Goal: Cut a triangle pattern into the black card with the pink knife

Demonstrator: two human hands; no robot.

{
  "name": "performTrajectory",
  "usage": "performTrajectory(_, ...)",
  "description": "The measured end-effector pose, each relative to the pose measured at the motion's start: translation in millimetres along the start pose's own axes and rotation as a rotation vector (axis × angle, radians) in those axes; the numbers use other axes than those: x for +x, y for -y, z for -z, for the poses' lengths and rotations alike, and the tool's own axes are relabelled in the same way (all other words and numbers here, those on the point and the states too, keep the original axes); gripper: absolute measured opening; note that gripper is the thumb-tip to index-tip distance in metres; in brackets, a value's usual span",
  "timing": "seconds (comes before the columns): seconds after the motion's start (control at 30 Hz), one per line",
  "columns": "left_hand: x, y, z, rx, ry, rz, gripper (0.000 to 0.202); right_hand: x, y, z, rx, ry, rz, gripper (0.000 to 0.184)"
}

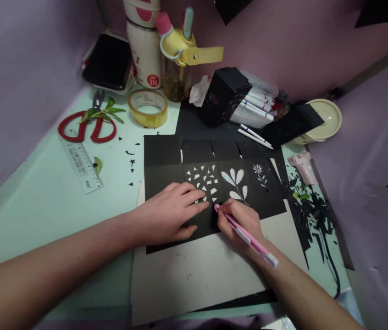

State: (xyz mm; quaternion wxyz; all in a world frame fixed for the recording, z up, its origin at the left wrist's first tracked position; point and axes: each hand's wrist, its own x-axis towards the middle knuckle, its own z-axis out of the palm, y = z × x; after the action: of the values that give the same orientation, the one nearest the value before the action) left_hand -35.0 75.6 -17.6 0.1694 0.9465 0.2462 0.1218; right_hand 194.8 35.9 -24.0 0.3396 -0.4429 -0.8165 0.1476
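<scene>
right hand: so the right hand point(240, 224) is wrapped around a pink craft knife point(245, 236), pen-style grip, fingers closed snug on the barrel

knife axis: the long axis runs from the capped end down at lower right, up and left to the tip, and the tip sits right at the lower edge of the triangle cutouts point(203, 181)

left hand: the left hand point(171, 215) is flat on the black paper sheet point(166, 160), fingers spread and pressing down, not gripping anything, fingertips just beside the knife tip

which is nearer: honestly both are right on it, the left fingertips and the blade nearly touch, the triangle panel lies just above and left of the blade

sheet: black, scored into panels, lying on a pale board point(194, 275) on the mint green table point(42, 201). Next panels to the right have a leaf cutout point(235, 183) and a small flower cutout point(260, 174)

containers: a black paper box point(224, 94) with a cut pattern stands behind the sheet, can't tell what's inside. Next to it a pack of markers point(257, 107) lying on its side, pens showing. A clear bottle with a yellow lid point(176, 59) has a little brownish liquid at the bottom, and a cream flask point(145, 43) is beside it, closed

other bits: red scissors point(87, 128) with a leafy sprig across them, ruler point(82, 165), tape roll point(147, 107), pink glue gun point(303, 166), black offcuts point(309, 215) scattered at right
</scene>
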Motion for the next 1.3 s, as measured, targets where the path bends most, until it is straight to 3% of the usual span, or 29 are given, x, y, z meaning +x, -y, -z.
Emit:
performTrajectory(0.87,0.9,-0.3,-0.7,-0.016,-0.004,0.000,0.048,-4.7,-0.7,-1.9,0.073,-0.036,-0.051,0.014)
performTrajectory(1.3,1.3,-0.2,-2.0,-0.002,-0.011,-0.005,0.047,-5.1,-4.4,-4.9,-0.031,-0.004,0.052,0.016)
